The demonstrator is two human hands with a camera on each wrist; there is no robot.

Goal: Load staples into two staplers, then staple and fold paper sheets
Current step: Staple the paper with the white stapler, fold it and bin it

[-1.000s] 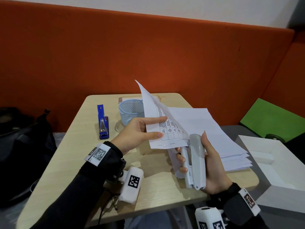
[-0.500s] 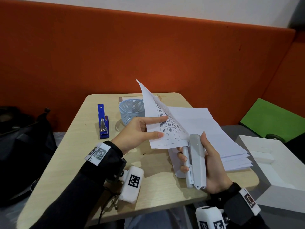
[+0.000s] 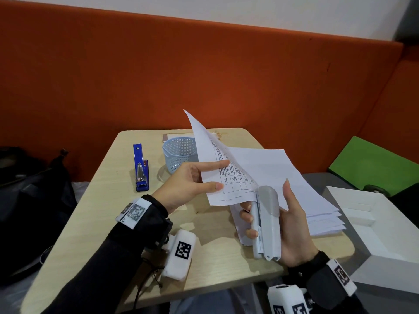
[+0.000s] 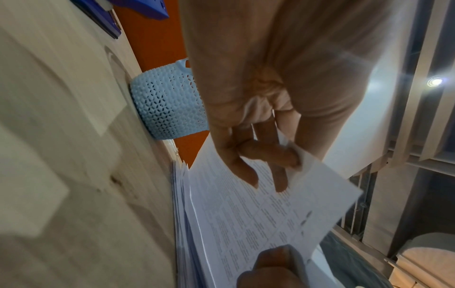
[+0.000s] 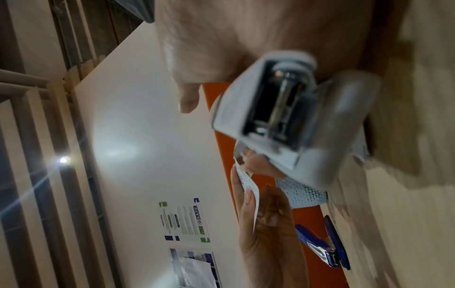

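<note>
1. The left hand (image 3: 186, 184) pinches a set of printed sheets (image 3: 223, 175) between thumb and straightened fingers, holding it lifted off the table and tilted, its far corner pointing up toward 12 o'clock. The left-wrist view shows the fingers (image 4: 268, 155) curled round the paper's edge.
2. The right hand (image 3: 292, 225) wraps the grey stapler (image 3: 267, 223) — fingers on its left flank, thumb raised along the right — with the nose aimed at 12 o'clock and closed over the near right corner of the lifted sheets.
3. Handling, as I judge it: the paper is light and limp, so it bends away from any push. Holding it close to the stapled corner keeps the edges flush; a grip farther off would let the leaves fan. The stapler looks rigid and smooth-shelled, best held mid-body so the squeeze lands squarely.
4. A paper stack (image 3: 317, 200) lies under and beyond the right hand, at about 2 o'clock, reaching the table's right edge (image 3: 349, 248), so the lifted set could snag its loose top sheets.
5. At 11 o'clock from the left hand stands a pale blue basket (image 3: 179, 155); a blue stapler (image 3: 141, 171) lies at 10 o'clock, well apart from both hands.
6. Open tabletop (image 3: 102, 211) lies toward 8 o'clock — probably the best room for folding. A white box (image 3: 374, 225) sits off the table at 3 o'clock.
</note>
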